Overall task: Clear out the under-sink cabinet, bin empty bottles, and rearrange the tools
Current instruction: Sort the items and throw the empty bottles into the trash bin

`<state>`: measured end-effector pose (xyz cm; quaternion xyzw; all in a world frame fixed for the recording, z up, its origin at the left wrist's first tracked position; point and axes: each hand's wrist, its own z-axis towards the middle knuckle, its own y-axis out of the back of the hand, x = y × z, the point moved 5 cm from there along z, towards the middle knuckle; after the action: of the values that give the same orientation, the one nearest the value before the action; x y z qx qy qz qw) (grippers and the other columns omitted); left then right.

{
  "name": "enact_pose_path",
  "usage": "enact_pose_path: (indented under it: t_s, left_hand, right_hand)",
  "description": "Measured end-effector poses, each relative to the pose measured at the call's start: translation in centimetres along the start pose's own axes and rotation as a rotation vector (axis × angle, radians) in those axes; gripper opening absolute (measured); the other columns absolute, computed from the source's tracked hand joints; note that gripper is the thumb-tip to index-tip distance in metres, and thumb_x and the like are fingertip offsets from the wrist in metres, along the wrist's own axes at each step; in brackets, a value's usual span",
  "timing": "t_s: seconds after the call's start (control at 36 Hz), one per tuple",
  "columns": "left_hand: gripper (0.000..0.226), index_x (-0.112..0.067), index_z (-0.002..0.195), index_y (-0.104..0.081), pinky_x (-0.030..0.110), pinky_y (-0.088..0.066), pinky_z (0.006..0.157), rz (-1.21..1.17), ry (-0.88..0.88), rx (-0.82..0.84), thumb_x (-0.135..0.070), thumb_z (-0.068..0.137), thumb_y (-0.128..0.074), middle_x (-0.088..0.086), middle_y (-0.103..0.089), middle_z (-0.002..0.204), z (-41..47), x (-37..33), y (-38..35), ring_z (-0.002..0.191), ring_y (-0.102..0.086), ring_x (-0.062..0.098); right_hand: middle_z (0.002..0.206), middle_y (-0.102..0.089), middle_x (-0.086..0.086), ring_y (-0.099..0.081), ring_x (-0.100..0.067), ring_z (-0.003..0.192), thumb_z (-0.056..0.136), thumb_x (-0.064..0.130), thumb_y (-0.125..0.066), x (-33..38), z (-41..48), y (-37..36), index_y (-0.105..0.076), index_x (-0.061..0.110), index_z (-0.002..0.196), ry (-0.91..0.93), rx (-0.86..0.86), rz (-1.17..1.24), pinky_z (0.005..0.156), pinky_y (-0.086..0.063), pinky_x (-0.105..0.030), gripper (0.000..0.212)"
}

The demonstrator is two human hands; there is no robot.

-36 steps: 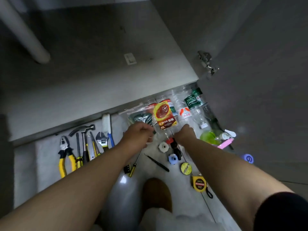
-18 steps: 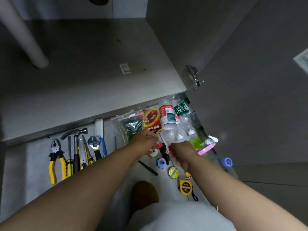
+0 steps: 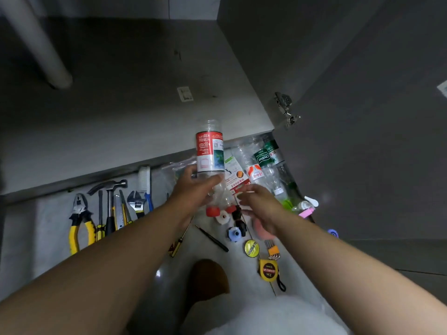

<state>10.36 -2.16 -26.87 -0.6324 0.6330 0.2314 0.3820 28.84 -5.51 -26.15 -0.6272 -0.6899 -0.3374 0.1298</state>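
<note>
Left hand (image 3: 191,189) is up off the floor with the clear bottle (image 3: 209,151), red-and-white label facing us. The fingers wrap round its lower body and the thumb presses across the front. The bottle is upside down, base pointing toward the open cabinet (image 3: 121,105), red cap (image 3: 212,211) hanging low just below the hand. Right hand (image 3: 261,206) sits just beside the bottle's neck, fingers loosely spread and reaching toward it. I see nothing pinched there, though the palm side is hard to read.

Behind the bottle, more plastic bottles (image 3: 266,158) lie in a cluster on the floor against the cabinet door, one with a green label. To the left, along the cabinet's edge, the tools are in a row: yellow-handled pliers (image 3: 79,221), a hammer (image 3: 110,189), an adjustable wrench (image 3: 136,201), and a white brush (image 3: 145,180). Nearer the person, a yellow tape measure (image 3: 268,272) lies on the tiles with a yellow disc (image 3: 251,247) just above it. A white pipe (image 3: 36,44) runs down into the cabinet at far left.
</note>
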Motion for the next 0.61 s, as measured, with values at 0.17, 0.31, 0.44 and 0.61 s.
enact_pose_path:
  t_s: [0.17,0.31,0.44,0.61]
  left_hand:
    - [0.059,-0.033,0.134,-0.052,0.046,-0.061,0.090,-0.070,0.034,0.000,-0.033,0.083,-0.082,0.000,-0.069,0.123,1.4,1.2,1.7,0.101,-0.074,0.023]
    - [0.054,-0.035,0.130,-0.054,0.036,-0.063,0.081,-0.078,0.053,0.009,-0.034,0.083,-0.082,-0.004,-0.072,0.116,2.1,2.0,2.2,0.092,-0.077,0.014]
    - [0.057,-0.035,0.133,-0.055,0.040,-0.062,0.086,-0.068,0.075,0.020,-0.034,0.083,-0.082,-0.003,-0.072,0.119,2.7,2.3,1.8,0.099,-0.075,0.018]
    - [0.054,-0.037,0.131,-0.056,0.042,-0.061,0.090,-0.029,0.082,0.019,-0.037,0.083,-0.081,-0.003,-0.073,0.115,2.6,1.9,1.2,0.103,-0.073,0.018]
  right_hand:
    - [0.143,-0.047,-0.020,-0.054,-0.038,0.124,0.092,0.027,-0.066,1.3,7.8,3.0,-0.041,0.011,0.144,-0.011,-0.372,-0.415,0.100,-0.051,-0.045,0.060]
    - [0.149,-0.040,-0.024,-0.048,-0.041,0.131,0.092,0.030,-0.067,0.3,11.8,3.5,-0.024,0.011,0.153,-0.131,-0.407,-0.583,0.106,-0.047,-0.051,0.077]
    - [0.149,-0.042,-0.025,-0.043,-0.043,0.136,0.092,0.024,-0.067,-1.0,13.3,3.0,-0.016,0.013,0.155,-0.175,-0.400,-0.635,0.108,-0.045,-0.052,0.082]
    - [0.140,-0.046,-0.023,-0.053,-0.039,0.123,0.088,0.036,-0.073,-1.0,12.9,2.6,-0.026,0.010,0.148,-0.191,-0.413,-0.679,0.100,-0.051,-0.050,0.081]
